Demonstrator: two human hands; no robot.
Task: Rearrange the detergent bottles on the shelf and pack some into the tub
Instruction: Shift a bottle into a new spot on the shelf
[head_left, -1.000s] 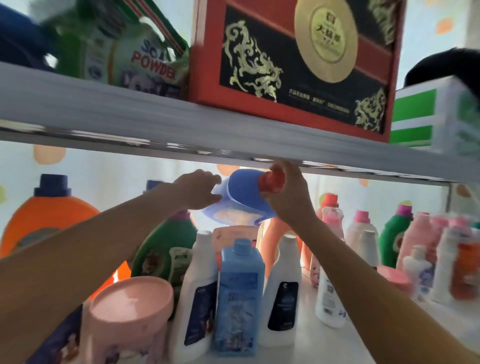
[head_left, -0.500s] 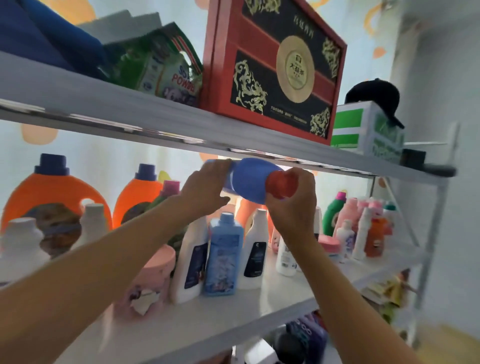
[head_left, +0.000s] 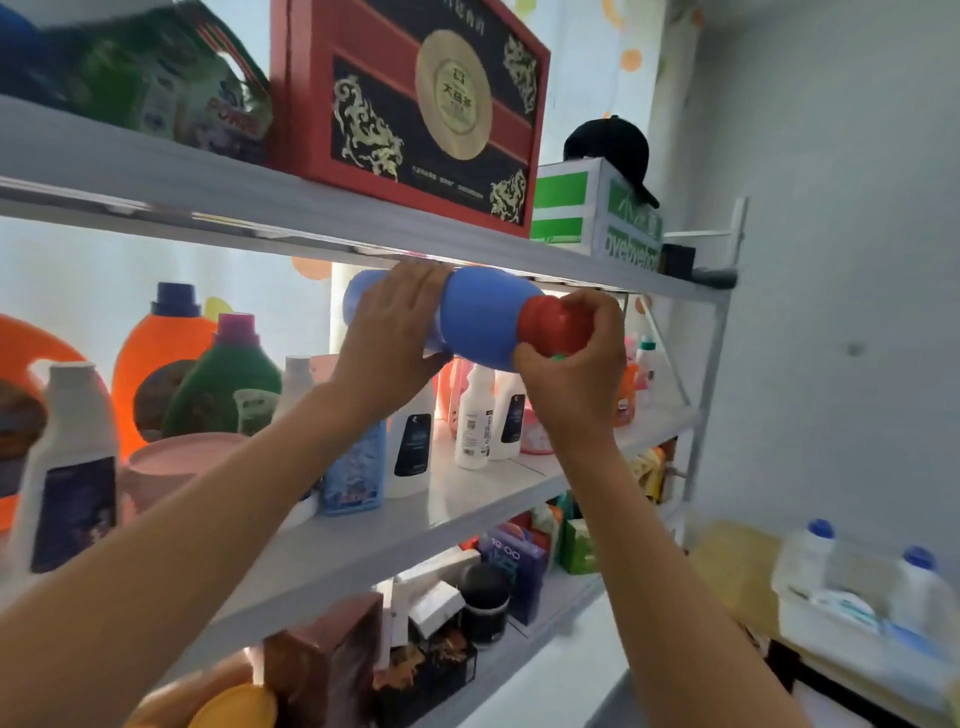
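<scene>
Smooth, rounded blue plastic bottle with a glossy red cap, held horizontally at frame centre, just under the edge of the upper shelf and above the middle shelf. Left hand: fingers spread and curved over the bottle's body, grip closed round it, forearm rising from lower left. Right hand: fingers and thumb curled round the cap, grip closed on it, forearm rising from the lower edge. Middle shelf: upright white bottles, an orange jug and a matte pink lid. Lower right: white tub holding blue-capped bottles. Compared with half a second ago, the bottle sits further out from the shelf and the tub has entered view.
</scene>
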